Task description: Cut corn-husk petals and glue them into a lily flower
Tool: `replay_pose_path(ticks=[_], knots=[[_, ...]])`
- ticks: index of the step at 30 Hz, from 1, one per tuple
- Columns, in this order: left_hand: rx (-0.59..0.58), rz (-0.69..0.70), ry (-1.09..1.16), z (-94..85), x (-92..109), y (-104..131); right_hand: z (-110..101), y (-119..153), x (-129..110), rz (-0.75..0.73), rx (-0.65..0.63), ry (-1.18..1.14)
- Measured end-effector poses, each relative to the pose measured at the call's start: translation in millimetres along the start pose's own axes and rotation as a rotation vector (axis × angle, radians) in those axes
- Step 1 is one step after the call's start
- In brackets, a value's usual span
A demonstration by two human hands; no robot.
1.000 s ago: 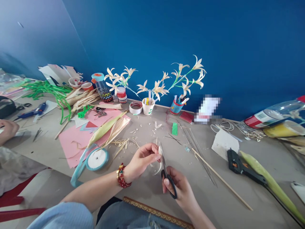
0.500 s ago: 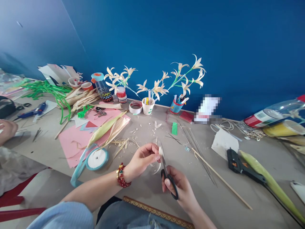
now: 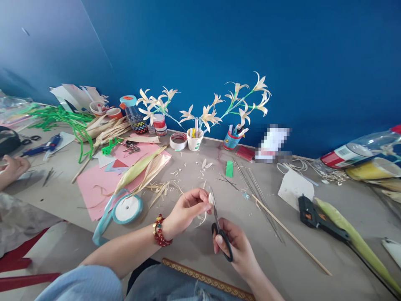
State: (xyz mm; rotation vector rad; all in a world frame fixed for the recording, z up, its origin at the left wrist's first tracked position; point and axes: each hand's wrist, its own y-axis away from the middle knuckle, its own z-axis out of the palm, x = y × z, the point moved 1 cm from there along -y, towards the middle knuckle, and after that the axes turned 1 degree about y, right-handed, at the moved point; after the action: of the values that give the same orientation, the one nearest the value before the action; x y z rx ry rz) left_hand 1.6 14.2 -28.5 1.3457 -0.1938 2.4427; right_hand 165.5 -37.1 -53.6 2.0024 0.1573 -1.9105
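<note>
My left hand [image 3: 189,207], with a red beaded bracelet on the wrist, pinches a small pale petal-shaped piece of husk [image 3: 211,198] between thumb and fingers. Black-handled scissors [image 3: 216,215] are held in my right hand [image 3: 236,244], fingers through the loops. The blades point away from me and lie right along the edge of the husk piece. A thin curled strip [image 3: 202,219] hangs below my left fingers. Beyond my hands, cut white petals [image 3: 206,164] lie on the grey table [image 3: 260,255] among small scraps.
Husk flowers [image 3: 208,117] rise from a paper cup [image 3: 194,142]. A ribbon roll [image 3: 127,208] and pink paper [image 3: 94,188] lie left. Metal wires [image 3: 266,213], a wooden stick [image 3: 294,236] and a black glue gun [image 3: 322,221] lie right. Another person's hand [image 3: 14,169] is far left.
The thin strip under my left fingers has curled up and shifted. The loose petals lie a little differently. The other person's hand has moved to the right and up. My hands are almost unmoved.
</note>
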Motion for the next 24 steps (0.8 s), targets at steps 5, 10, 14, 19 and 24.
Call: replay_pose_path(ticks=[5, 10, 14, 19, 24], knots=[[-0.004, -0.001, 0.003, -1.2, -1.7, -0.1, -0.8, 0.6, 2.1, -0.014, 0.007, 0.009], [0.009, -0.011, -0.013, -1.3, -0.4, -0.2, -2.0, 0.6, 3.9, 0.000, 0.012, 0.012], [0.008, -0.023, -0.020, -1.9, -0.3, 0.3, -2.4, 0.6, 4.5, 0.010, 0.016, 0.020], [-0.001, -0.018, -0.010, -2.2, -0.3, 0.9, -3.0, 0.7, 5.7, 0.031, 0.027, 0.021], [0.000, -0.018, 0.018, 0.0, 1.0, 0.4, -4.2, 1.2, 2.7, 0.007, 0.021, -0.007]])
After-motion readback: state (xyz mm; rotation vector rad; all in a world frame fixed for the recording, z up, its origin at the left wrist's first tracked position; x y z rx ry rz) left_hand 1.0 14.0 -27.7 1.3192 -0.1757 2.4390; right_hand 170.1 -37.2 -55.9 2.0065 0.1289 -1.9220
